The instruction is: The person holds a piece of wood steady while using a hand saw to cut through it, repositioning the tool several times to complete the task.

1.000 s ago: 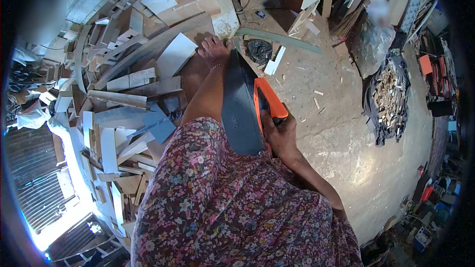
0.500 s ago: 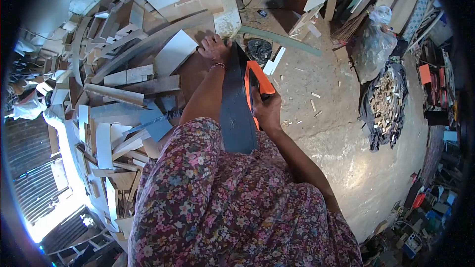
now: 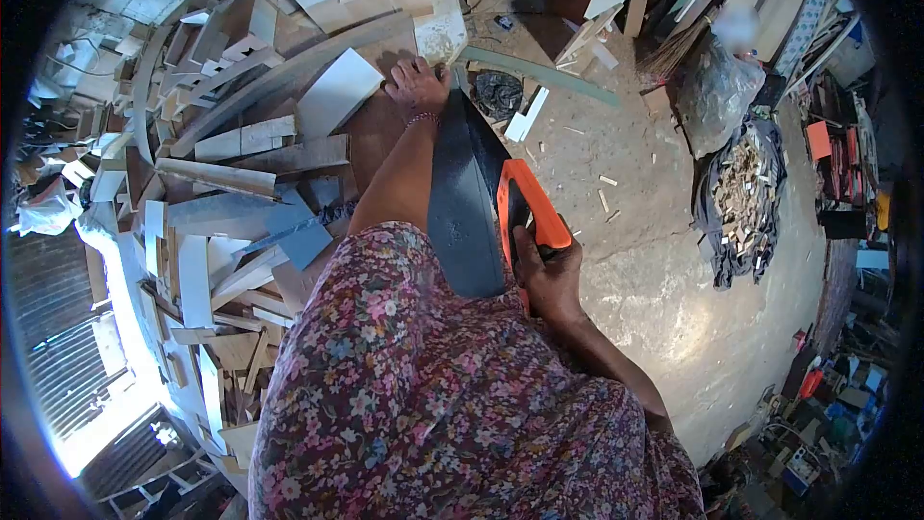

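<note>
My right hand [image 3: 551,279] is wrapped around the orange handle of a handsaw [image 3: 535,204]. The dark saw blade runs from the handle up toward my left hand, lying along the right side of a long dark board [image 3: 464,221]. The near end of that board rests against my floral garment [image 3: 414,376]. At the board's far end, my left hand [image 3: 418,90] has its fingers bent and closed at the edge, holding the board steady. The thumb side is partly hidden, and the blade's teeth cannot be made out.
Piled wood offcuts [image 3: 245,144] fill the left side, with a white-faced piece [image 3: 339,91] beside my left hand. A coiled black bundle [image 3: 498,94] and small chips lie on the floor ahead. To the right are a clear plastic bag [image 3: 717,96] and a dark cloth full of wood scraps [image 3: 746,188].
My right hand has drawn the saw back toward my body and to the right. My left hand stays at the board's far end.
</note>
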The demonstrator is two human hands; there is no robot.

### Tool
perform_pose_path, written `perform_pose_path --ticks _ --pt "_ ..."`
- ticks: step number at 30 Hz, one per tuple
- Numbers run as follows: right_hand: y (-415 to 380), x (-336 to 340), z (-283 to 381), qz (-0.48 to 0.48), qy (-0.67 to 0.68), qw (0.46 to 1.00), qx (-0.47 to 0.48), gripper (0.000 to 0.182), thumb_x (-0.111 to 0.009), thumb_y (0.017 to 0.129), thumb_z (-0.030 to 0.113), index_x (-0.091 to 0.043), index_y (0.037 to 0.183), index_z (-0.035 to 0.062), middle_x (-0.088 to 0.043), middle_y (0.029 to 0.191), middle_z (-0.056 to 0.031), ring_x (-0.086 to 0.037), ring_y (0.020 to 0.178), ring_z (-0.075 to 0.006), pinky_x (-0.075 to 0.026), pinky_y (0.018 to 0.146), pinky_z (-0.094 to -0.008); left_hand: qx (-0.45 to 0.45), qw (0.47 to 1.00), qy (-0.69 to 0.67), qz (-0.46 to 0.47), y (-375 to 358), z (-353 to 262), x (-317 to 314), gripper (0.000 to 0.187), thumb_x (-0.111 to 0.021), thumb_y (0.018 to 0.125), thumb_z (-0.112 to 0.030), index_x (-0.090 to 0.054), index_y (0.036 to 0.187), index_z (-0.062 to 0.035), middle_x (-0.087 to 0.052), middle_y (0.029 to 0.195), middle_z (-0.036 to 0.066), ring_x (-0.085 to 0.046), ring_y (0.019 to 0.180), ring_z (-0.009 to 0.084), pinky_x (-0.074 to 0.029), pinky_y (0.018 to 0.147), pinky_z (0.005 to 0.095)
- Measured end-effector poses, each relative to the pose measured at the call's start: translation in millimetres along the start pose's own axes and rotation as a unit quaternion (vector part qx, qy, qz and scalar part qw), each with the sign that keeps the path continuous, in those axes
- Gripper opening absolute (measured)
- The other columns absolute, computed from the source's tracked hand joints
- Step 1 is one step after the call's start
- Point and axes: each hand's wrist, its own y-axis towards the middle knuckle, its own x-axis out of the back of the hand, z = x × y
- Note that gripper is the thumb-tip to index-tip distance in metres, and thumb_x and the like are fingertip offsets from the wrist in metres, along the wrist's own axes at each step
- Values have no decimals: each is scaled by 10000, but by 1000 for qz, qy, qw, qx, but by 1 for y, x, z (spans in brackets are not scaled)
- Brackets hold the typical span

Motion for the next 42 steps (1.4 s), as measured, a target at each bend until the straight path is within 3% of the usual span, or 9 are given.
perform_pose_path --ticks 7,9,10,12,15,18,22,35,42 --pt "74 -32 -38 -21 -11 997 70 158 -561 810 80 -500 887 -44 -518 686 -53 -473 626 -89 -402 550 -244 22 999 -4 26 2 -1 -2 576 -502 727 -523 -504 1104 -88 -433 1182 138 -379 1100 292 -328 809 497" --pt "106 -48 -45 -25 80 992 94 179 -564 805 83 -459 669 36 -432 524 22 -407 416 -45 -306 365 -227 2 997 10 79 8 -2 -2 613 -478 710 -575 -492 1120 -121 -453 1168 123 -421 1036 287 -325 801 531" --pt "105 -50 -44 -26 84 991 97 179 -564 805 83 -459 669 36 -432 524 22 -407 416 -45 -306 365 -227 5 1000 1 29 6 0 -9 600 -508 688 -581 -518 1076 -123 -472 1125 108 -436 1005 276 -338 790 513" --pt "95 -40 -38 -17 80 995 60 149 -573 798 83 -502 859 -34 -503 628 -27 -456 571 -84 -378 493 -246 14 999 -17 27 7 1 -7 601 -522 675 -586 -532 1054 -119 -477 1114 104 -440 1001 277 -348 780 504" --pt "88 -37 -31 -28 30 997 72 163 -584 796 105 -507 855 -26 -518 634 -37 -469 579 -79 -381 498 -252 29 998 -19 44 12 -2 1 562 -547 665 -558 -556 1007 -112 -477 1084 103 -427 1018 264 -354 750 455" --pt "54 -33 -11 -34 -34 995 85 146 -573 801 96 -510 862 -20 -523 639 -41 -471 591 -81 -388 507 -257 -6 996 31 -85 4 2 -15 542 -566 661 -538 -555 971 -94 -476 1081 113 -428 1011 268 -349 760 465" --pt "9 7 5 -7 -2 1000 23 131 -570 801 84 -510 854 -20 -522 639 -46 -466 594 -88 -400 529 -259 21 998 -21 56 6 -3 8 532 -546 707 -507 -521 1026 -81 -452 1118 124 -401 1047 268 -323 806 471" --pt "10 -12 -1 20 30 999 -38 137 -561 820 85 -492 890 -11 -502 687 -30 -450 644 -79 -391 589 -231 3 999 -3 42 1 -2 8 546 -531 729 -487 -504 1097 -84 -423 1192 138 -372 1093 272 -316 821 491" --pt "6 5 -6 5 28 1000 2 126 -570 804 77 -500 860 -11 -521 687 -63 -481 642 -103 -411 593 -259 1 1000 -2 15 4 -3 9 530 -561 696 -492 -528 1044 -93 -455 1133 129 -395 1056 282 -333 783 469"
